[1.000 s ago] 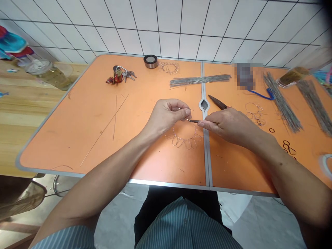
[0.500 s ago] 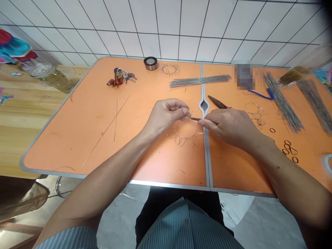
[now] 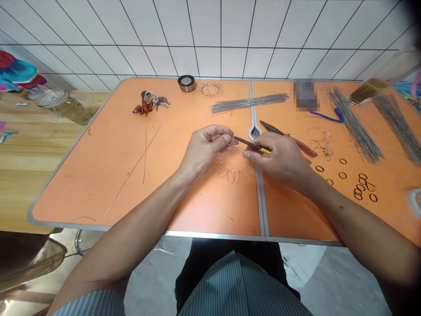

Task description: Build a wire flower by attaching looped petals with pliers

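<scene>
My left hand pinches a thin wire ring with looped edges between thumb and fingers. The ring hangs just over the orange table, near its metal seam. My right hand is closed around slim pointed pliers with a yellow handle. Their dark tip points left and lies close to my left fingertips; whether it touches the wire is too small to tell. Behind my right hand rests a larger pair of pliers with red handles.
On the orange table are keys, a tape roll, another wire ring, a wire bundle, more bundles at right, small dark rings, and loose wires at left.
My right hand has turned and drawn the slim pliers' tip up and slightly back, showing more of the tool. The wire ring has tilted a little. The camera view has shifted slightly.
</scene>
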Demonstrator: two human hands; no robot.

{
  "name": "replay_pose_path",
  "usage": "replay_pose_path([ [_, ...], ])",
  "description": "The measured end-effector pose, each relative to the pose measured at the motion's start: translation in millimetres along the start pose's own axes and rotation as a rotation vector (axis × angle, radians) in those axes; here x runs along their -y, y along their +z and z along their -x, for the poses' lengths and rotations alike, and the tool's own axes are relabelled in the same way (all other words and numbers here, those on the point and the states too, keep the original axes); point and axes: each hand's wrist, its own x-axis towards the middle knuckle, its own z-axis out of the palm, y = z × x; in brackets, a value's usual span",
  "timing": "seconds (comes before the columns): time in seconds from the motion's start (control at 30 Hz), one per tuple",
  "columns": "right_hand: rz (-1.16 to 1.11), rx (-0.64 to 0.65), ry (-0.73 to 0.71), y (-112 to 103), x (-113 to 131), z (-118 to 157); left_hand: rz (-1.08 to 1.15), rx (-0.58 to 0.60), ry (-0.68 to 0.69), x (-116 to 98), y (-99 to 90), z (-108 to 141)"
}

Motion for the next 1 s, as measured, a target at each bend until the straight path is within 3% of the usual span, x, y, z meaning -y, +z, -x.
replay_pose_path([
  [0.23, -0.057, 0.013, -0.006, 4, -4, 1, -0.041, 0.066, 0.031, 0, 1.7, 2],
  [0.43, -0.112, 0.075, -0.004, 2, 4, 3, -0.12, 0.001, 0.08, 2, 3.5, 3],
  [0.6, -0.162, 0.094, 0.077, 0, 7, 3, -0.045, -0.011, 0.071, 5, 2.6, 2],
  [0.8, -0.177, 0.148, 0.156, -8, 8, 1, 0.039, 0.063, 0.046, 4, -1.4, 0],
  [0.9, -0.128, 0.125, 0.101, -14, 4, 2, 0.071, 0.111, 0.048, 1, -4.4, -1],
  [1.0, 0.037, 0.028, -0.046, -21, -5, 4, 0.052, 0.149, 0.044, -3, -6.1, -2],
])
